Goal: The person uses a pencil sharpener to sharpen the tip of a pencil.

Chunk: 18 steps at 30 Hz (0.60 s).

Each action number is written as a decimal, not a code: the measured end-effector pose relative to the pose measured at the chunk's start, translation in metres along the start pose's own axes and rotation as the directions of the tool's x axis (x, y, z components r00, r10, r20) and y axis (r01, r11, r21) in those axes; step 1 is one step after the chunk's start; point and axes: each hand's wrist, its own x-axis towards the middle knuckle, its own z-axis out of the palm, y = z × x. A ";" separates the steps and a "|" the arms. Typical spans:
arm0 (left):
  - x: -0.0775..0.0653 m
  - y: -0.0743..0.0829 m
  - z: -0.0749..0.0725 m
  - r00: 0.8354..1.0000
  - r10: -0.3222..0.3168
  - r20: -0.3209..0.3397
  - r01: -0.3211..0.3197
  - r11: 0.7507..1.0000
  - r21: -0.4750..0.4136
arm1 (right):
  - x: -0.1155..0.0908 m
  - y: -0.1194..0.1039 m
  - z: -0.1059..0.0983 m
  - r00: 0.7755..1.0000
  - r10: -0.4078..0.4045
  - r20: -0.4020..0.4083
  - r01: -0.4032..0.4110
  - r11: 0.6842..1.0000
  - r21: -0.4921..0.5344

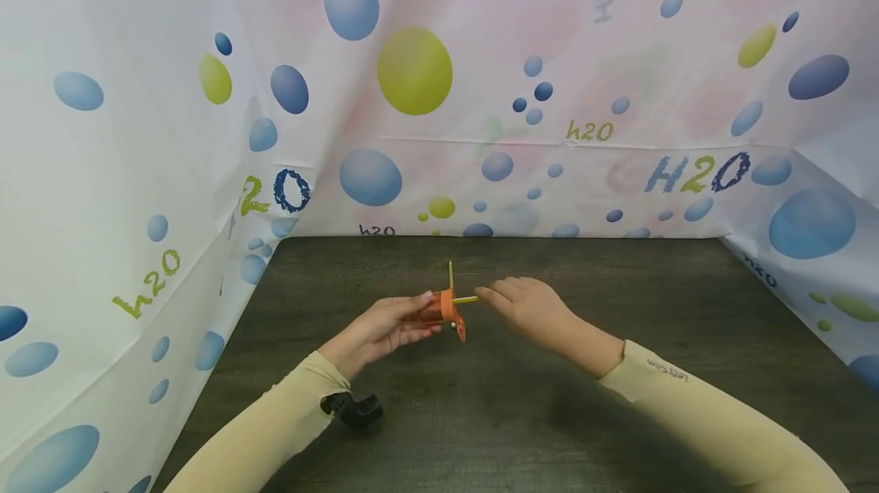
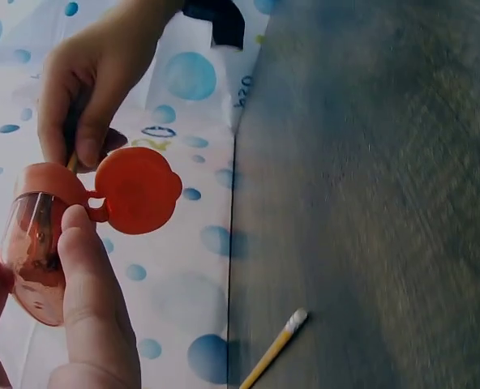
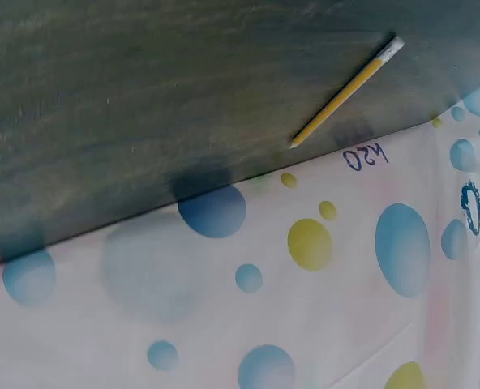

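Note:
My left hand (image 1: 381,331) holds an orange see-through pencil sharpener (image 1: 431,311) between thumb and fingers. Its round orange lid (image 2: 139,192) hangs open on a hinge, and something dark shows inside the clear body. My right hand (image 1: 532,311) pinches a yellow pencil (image 1: 467,299), whose other end meets the sharpener's top; how far it goes in is hidden. Beyond the hands, a second yellow pencil (image 3: 345,96) with a whitish end lies on the dark table. The right wrist view shows neither hand.
The dark wooden table (image 1: 618,417) ends at a white sheet (image 1: 584,195) with blue and green dots, which rises at the back and sides. A black strap device (image 1: 357,409) is on the left wrist.

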 end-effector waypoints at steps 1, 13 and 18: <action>0.000 0.000 0.000 1.000 -0.005 0.004 0.005 1.000 -0.005 | 0.000 -0.001 0.001 1.000 -0.010 -0.011 0.010 1.000 -0.020; -0.002 -0.006 0.002 0.945 0.324 -0.052 -0.261 0.837 0.481 | 0.012 0.010 -0.015 0.604 0.182 0.775 -0.788 0.283 0.547; -0.003 -0.008 0.004 0.940 0.341 0.000 -0.288 0.794 0.535 | 0.007 0.024 -0.014 0.448 0.030 0.894 -0.894 -0.023 0.448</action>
